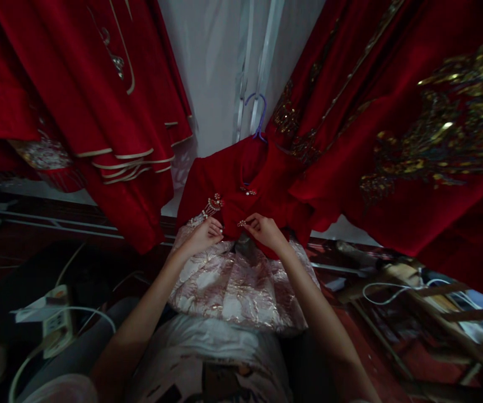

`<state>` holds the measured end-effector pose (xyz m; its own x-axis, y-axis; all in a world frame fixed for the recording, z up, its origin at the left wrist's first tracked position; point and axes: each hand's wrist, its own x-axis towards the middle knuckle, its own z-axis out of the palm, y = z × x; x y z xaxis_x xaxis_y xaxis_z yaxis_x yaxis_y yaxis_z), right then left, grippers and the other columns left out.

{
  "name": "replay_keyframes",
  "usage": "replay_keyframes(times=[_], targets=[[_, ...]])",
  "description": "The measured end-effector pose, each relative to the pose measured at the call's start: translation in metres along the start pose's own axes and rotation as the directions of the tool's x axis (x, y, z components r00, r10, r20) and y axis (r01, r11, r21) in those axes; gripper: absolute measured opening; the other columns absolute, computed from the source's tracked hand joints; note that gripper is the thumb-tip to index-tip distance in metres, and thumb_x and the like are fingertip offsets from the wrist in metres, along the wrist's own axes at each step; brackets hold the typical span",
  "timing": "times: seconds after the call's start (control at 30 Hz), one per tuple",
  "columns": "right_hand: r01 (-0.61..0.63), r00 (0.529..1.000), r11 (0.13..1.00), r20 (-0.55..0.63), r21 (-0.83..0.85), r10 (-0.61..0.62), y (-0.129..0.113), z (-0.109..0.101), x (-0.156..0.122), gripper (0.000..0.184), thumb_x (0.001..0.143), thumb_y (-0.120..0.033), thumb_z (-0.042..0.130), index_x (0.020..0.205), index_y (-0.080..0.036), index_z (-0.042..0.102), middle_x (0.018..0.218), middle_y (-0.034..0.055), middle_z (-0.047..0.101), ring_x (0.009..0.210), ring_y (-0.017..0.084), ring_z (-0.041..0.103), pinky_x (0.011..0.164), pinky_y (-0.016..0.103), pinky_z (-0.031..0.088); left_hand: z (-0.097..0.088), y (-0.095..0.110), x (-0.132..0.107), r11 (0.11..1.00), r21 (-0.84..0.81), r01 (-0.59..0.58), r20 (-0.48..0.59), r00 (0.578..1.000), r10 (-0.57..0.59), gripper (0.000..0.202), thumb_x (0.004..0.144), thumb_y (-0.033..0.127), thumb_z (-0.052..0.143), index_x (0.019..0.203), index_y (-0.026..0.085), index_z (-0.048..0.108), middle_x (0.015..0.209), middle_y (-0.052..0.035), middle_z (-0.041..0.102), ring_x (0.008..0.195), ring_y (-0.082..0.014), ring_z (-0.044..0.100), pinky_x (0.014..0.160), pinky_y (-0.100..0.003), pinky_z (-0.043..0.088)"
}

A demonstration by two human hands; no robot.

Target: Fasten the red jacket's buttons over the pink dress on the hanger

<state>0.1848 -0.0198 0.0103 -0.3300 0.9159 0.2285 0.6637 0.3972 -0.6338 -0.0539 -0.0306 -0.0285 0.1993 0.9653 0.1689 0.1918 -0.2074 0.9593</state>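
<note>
A red jacket (207, 176) with a purple hanger (260, 120) at its neck hangs in front of me, its lower part over my lap. Between the fingertips of my right hand (265, 229) is a small beaded ornament (242, 223) at the jacket's front. Close by on the left, my left hand (206, 235) is closed in a pinch at the jacket front; a tiny pale spot shows at its fingertips, too small to name. Above that hand sits a beaded, tasselled ornament (212, 206). Another beaded piece (248, 192) lies below the collar. Pale shiny brocade fabric (241, 291) spreads under both hands.
Red garments with pale piping (132, 112) hang at left. On the right hang red garments with gold sequins (446, 123). A power strip (57, 322) with white cords lies at lower left. A wooden frame (375, 324) stands at lower right, a white cable near it.
</note>
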Motion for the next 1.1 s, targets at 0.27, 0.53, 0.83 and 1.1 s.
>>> replay_keyframes(times=[0.27,0.53,0.83,1.1], targets=[[-0.117,0.988,0.97,-0.12,-0.215,0.093,-0.011,0.014,0.003,0.021,0.075,-0.028,0.072,0.093,-0.019,0.064,0.083,0.0059,0.065,0.076,0.018,0.064,0.068,0.026,0.047,0.015,0.004,-0.003,0.999,-0.044,0.013,0.011,1.0,-0.013,0.027,0.065,0.015,0.067,0.092,0.015,0.066,0.085,-0.0068,0.072,0.077,-0.0151,0.068,0.075,-0.03,0.053],[0.0,0.999,0.997,-0.048,0.073,0.003,0.002,0.025,0.007,0.012,0.068,-0.014,0.066,0.075,-0.019,0.058,0.07,-0.0012,0.063,0.066,0.012,0.061,0.064,0.023,0.048,0.027,0.002,-0.006,0.992,-0.124,-0.018,-0.129,0.992,0.002,0.022,0.067,0.022,0.071,0.088,0.015,0.068,0.085,-0.0073,0.074,0.078,-0.0166,0.069,0.078,-0.032,0.055],[0.036,0.993,0.886,0.082,0.462,-0.082,-0.003,0.022,0.009,0.021,0.066,-0.027,0.071,0.078,-0.016,0.058,0.073,0.0007,0.066,0.068,0.012,0.063,0.069,0.026,0.053,0.028,0.004,-0.005,0.979,-0.196,0.055,-0.181,0.979,-0.091,0.023,0.059,0.02,0.075,0.081,0.013,0.071,0.079,-0.0075,0.074,0.073,-0.0187,0.07,0.08,-0.036,0.056],[0.092,0.996,0.932,-0.041,0.35,-0.083,-0.016,0.03,0.005,0.017,0.073,-0.028,0.067,0.078,-0.018,0.055,0.071,-0.0003,0.063,0.065,0.011,0.062,0.061,0.022,0.05,0.031,0.005,-0.006,0.986,-0.159,0.042,-0.22,0.972,-0.077,0.023,0.062,0.025,0.076,0.082,0.014,0.073,0.082,-0.0086,0.075,0.074,-0.0199,0.071,0.08,-0.037,0.057]])
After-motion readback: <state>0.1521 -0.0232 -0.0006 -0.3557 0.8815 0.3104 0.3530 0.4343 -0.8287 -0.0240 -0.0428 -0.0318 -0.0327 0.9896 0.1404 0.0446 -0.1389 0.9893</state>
